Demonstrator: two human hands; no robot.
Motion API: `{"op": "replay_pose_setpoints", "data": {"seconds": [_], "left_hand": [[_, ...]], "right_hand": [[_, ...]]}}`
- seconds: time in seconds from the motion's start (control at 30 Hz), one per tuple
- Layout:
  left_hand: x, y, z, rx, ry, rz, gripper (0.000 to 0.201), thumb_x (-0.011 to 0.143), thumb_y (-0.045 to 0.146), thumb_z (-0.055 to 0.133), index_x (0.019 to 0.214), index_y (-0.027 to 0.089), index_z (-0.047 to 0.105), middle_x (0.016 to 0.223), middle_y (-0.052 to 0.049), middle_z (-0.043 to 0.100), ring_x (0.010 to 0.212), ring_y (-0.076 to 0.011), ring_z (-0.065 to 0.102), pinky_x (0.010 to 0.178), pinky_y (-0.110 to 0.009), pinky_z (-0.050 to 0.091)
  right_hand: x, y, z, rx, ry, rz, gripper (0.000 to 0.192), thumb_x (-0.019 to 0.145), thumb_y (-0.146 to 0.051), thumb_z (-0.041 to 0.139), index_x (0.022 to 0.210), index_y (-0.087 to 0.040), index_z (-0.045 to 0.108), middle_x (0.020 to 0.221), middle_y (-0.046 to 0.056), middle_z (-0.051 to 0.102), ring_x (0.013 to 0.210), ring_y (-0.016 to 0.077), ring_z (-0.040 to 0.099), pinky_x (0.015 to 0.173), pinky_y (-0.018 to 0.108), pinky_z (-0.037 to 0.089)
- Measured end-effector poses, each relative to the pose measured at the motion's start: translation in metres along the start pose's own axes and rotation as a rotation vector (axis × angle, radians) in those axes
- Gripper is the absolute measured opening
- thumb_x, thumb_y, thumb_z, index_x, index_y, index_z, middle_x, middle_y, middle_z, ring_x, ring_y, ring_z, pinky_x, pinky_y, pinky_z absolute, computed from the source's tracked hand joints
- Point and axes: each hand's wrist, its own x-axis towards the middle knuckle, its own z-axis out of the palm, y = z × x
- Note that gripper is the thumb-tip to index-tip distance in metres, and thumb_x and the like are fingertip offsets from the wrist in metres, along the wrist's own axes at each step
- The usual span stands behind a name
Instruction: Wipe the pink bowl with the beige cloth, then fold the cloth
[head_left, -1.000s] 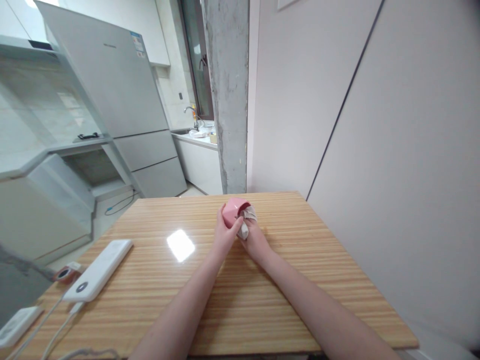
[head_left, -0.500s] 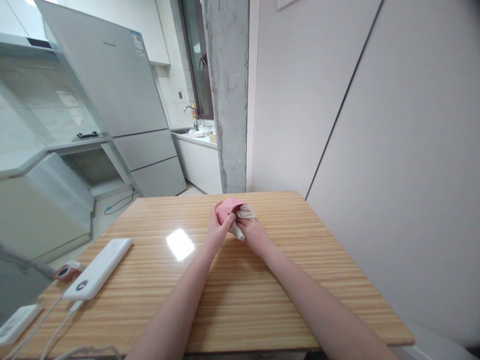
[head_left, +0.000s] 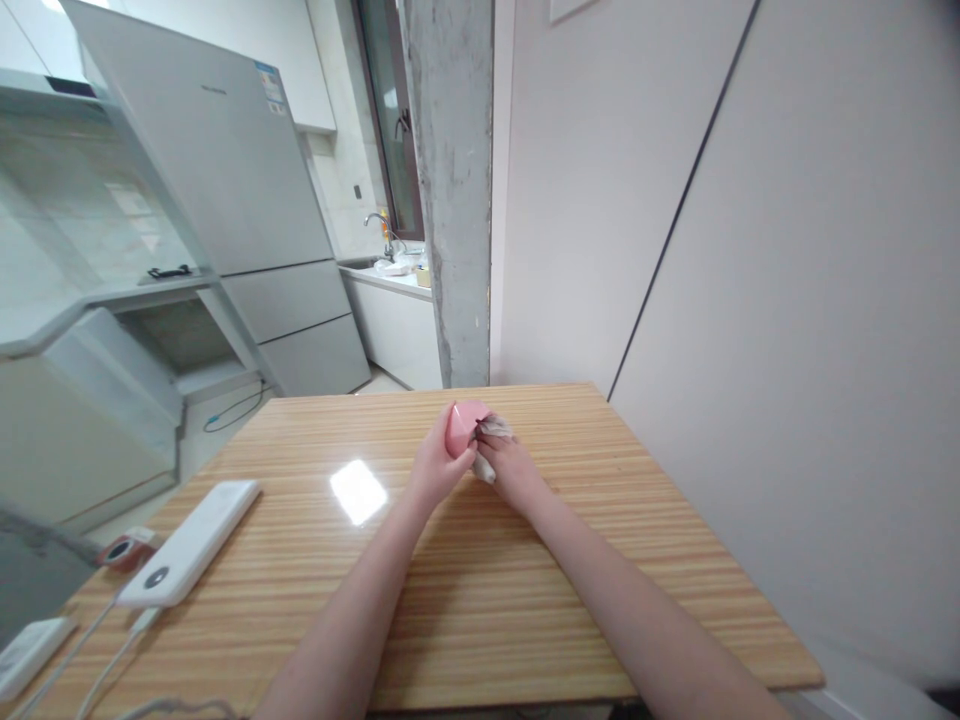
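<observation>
Over the far middle of the wooden table, my left hand is closed around a pink, smooth-sided object, perhaps a cup or bowl; its exact kind does not show. A dark opening faces right, toward my other hand. My right hand grips a crumpled white cloth or tissue and presses it against that opening. Part of the white material hangs below, between the two hands. The fingertips of my right hand are partly hidden by the cloth and the pink object.
On the wooden table a white power bank with cables lies at the left. Beside it are a small reddish object and a white power strip. Behind stand a grey pillar, a refrigerator and a sink counter.
The pink object has turned and shifted slightly right in my left hand, whose fingers have moved with it. My right hand stays at the opening with the white cloth.
</observation>
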Motion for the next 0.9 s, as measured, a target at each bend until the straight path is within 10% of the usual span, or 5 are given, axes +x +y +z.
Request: {"op": "replay_pose_setpoints", "data": {"seconds": [0.23,0.63,0.9], "left_hand": [[-0.004,-0.001,0.011,-0.244,0.091,-0.021,0.089,0.076,0.039,0.064,0.147,0.018,0.015,0.128,-0.013,0.055,0.115,-0.0227,0.056,0.100,-0.037,0.043],[0.005,0.004,-0.018,-0.091,0.029,-0.053,0.065,0.077,0.041,0.062,0.135,0.018,0.043,0.132,-0.012,0.054,0.123,-0.0256,0.050,0.106,-0.039,0.036],[-0.004,-0.004,0.020,-0.260,0.063,-0.158,0.087,0.075,0.042,0.066,0.144,0.019,0.018,0.135,-0.014,0.049,0.124,-0.0240,0.050,0.103,-0.036,0.040]], "right_hand": [[0.000,-0.018,0.006,0.247,0.180,0.015,0.029,0.089,-0.020,0.049,0.114,-0.019,0.062,0.117,0.011,0.063,0.119,0.0227,0.049,0.104,0.040,0.039],[0.005,-0.004,0.001,0.067,0.025,-0.151,0.026,0.089,-0.020,0.050,0.110,-0.017,0.065,0.109,0.012,0.067,0.112,0.0232,0.055,0.100,0.039,0.043],[0.002,-0.008,0.001,0.192,0.140,-0.023,0.030,0.088,-0.016,0.048,0.115,-0.017,0.062,0.110,0.011,0.065,0.115,0.0219,0.052,0.100,0.038,0.043]]}}
